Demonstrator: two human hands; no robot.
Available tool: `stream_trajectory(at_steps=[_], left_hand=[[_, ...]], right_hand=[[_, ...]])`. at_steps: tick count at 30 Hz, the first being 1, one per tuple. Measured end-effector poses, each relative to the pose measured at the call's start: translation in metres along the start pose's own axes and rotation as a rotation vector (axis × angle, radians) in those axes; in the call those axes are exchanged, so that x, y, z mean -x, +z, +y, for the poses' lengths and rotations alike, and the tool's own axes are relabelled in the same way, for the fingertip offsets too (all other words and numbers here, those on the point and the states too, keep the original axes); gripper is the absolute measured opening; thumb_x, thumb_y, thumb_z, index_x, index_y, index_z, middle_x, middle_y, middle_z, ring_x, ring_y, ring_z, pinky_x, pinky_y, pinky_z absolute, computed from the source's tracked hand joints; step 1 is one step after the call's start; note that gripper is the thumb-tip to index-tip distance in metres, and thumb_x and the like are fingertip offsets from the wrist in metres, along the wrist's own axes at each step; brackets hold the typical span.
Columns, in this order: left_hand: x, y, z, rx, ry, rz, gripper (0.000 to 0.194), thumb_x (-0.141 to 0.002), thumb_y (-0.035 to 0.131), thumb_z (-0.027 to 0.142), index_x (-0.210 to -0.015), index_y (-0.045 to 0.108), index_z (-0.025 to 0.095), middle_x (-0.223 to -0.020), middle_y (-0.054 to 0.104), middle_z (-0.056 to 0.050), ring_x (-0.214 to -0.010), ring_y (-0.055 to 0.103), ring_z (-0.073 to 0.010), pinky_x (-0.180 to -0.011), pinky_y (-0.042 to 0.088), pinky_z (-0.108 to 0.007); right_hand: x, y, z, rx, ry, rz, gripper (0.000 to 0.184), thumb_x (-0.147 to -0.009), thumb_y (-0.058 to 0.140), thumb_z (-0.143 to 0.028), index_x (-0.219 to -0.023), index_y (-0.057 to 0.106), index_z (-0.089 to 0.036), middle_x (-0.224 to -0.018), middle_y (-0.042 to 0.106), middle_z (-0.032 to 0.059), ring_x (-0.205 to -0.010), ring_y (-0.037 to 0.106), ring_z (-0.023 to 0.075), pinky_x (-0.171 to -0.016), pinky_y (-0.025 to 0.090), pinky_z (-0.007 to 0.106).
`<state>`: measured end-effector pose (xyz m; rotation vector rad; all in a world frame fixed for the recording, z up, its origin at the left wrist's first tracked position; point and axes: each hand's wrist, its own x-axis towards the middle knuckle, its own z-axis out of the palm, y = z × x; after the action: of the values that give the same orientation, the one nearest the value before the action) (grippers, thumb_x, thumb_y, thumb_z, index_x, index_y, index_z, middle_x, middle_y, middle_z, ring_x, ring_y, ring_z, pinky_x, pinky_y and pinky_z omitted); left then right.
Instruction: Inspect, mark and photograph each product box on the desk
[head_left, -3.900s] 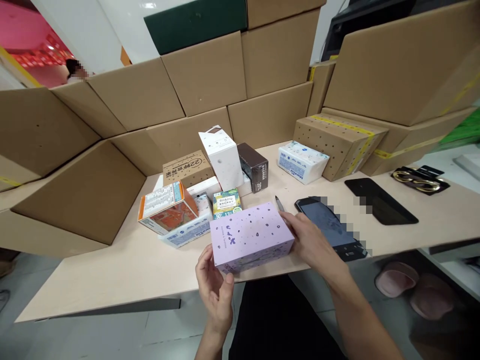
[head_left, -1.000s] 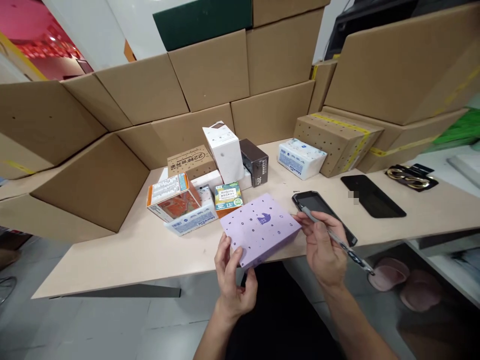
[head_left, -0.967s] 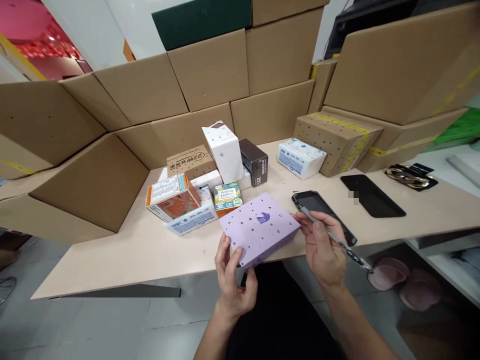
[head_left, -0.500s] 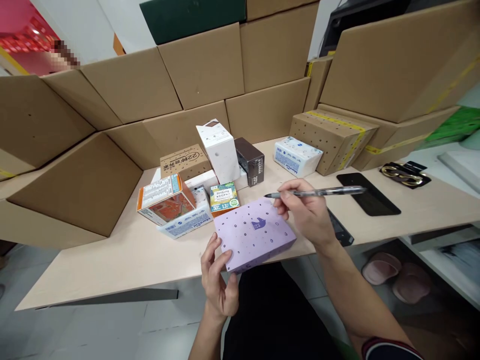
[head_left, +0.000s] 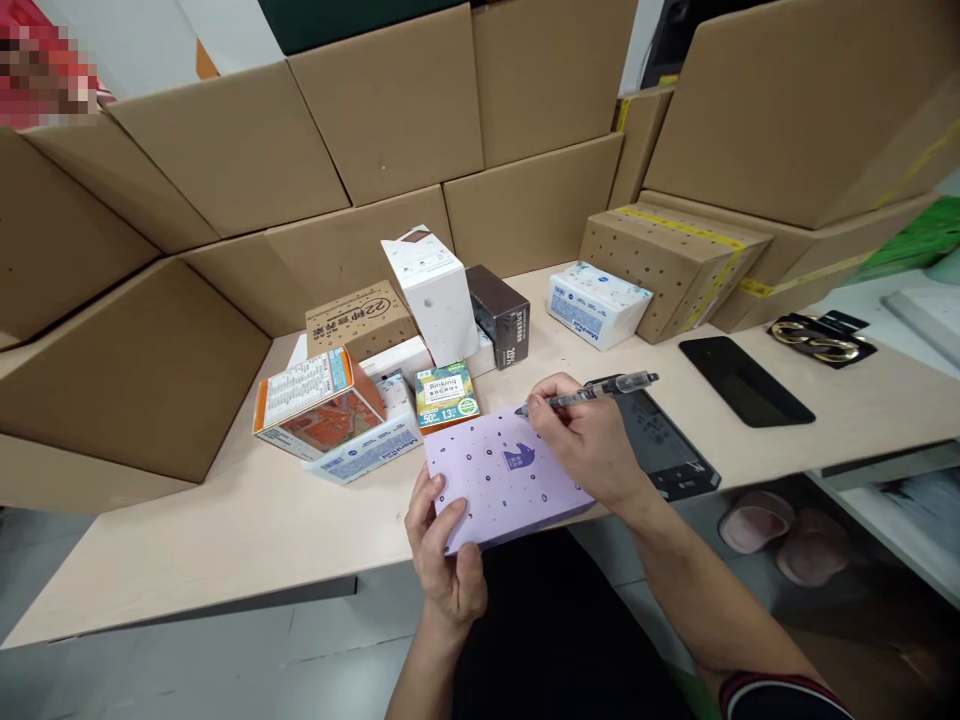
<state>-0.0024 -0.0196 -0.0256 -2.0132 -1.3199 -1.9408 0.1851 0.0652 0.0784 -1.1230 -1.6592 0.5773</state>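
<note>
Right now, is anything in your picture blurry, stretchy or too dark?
In the head view, the big cardboard box at right looks stretched, probably by a wide lens; in the head view, the pink shoes below the table look dim; in the head view, the purple box looks fairly sharp, but blocky squares hide the top left corner.

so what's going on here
The left hand grips a purple box by its near left corner, at the near edge of the table. The right hand holds a pen, its tip at the box's far edge; whether it touches is hard to tell. Just beyond sits a small Binking box, and a black handheld device lies partly behind the right hand.
</note>
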Motion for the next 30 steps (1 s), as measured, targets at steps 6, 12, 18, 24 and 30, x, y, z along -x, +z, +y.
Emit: stream_trajectory(at_steps=[6, 12, 18, 24, 30], left_hand=[[0.001, -0.0001, -0.0012, -0.03, 0.015, -0.006, 0.033, -0.099, 0.048, 0.031, -0.128, 0.06, 0.024, -0.137, 0.057, -0.012, -0.135, 0.052, -0.0315, -0.114, 0.042, -0.059], [0.0015, -0.0003, -0.0019, -0.03, 0.022, -0.012, 0.033, -0.099, 0.048, 0.03, -0.128, 0.06, 0.023, -0.138, 0.056, -0.013, -0.135, 0.052, -0.0319, -0.114, 0.042, -0.059], [0.0013, -0.0018, -0.0029, -0.054, 0.04, -0.026, 0.031, -0.1, 0.047, 0.03, -0.127, 0.059, 0.021, -0.138, 0.056, -0.013, -0.135, 0.052, -0.031, -0.112, 0.044, -0.059], [0.0009, -0.0013, -0.0026, -0.043, 0.051, -0.018, 0.03, -0.1, 0.047, 0.028, -0.125, 0.06, 0.018, -0.137, 0.056, -0.016, -0.135, 0.052, -0.0318, -0.112, 0.044, -0.06], [0.0017, -0.0003, -0.0036, -0.057, 0.056, -0.013, 0.029, -0.1, 0.048, 0.029, -0.125, 0.059, 0.019, -0.136, 0.056, -0.015, -0.134, 0.053, -0.0309, -0.112, 0.044, -0.06]], right_hand=[[-0.0026, 0.0003, -0.0021, 0.065, -0.019, -0.035, 0.022, -0.096, 0.051, -0.03, -0.076, 0.055, -0.022, -0.057, 0.052, -0.0056, -0.049, 0.049, 0.0093, -0.054, 0.036, 0.024], [-0.0037, 0.0001, -0.0033, 0.111, -0.044, -0.071, 0.023, -0.097, 0.049, -0.029, -0.076, 0.056, -0.021, -0.06, 0.056, -0.0043, -0.052, 0.052, 0.0099, -0.058, 0.037, 0.024], [-0.0032, 0.0005, -0.0026, 0.135, -0.056, -0.063, 0.022, -0.096, 0.049, -0.027, -0.076, 0.056, -0.02, -0.062, 0.056, -0.0044, -0.053, 0.052, 0.0092, -0.058, 0.037, 0.024], [-0.003, -0.0002, -0.0018, 0.137, -0.041, -0.068, 0.023, -0.097, 0.05, -0.027, -0.077, 0.057, -0.02, -0.061, 0.054, -0.0053, -0.052, 0.049, 0.008, -0.057, 0.036, 0.023], [-0.0014, 0.0028, 0.0001, 0.079, -0.035, -0.044, 0.023, -0.097, 0.051, -0.028, -0.076, 0.056, -0.02, -0.06, 0.053, -0.0056, -0.052, 0.05, 0.0081, -0.056, 0.037, 0.023]])
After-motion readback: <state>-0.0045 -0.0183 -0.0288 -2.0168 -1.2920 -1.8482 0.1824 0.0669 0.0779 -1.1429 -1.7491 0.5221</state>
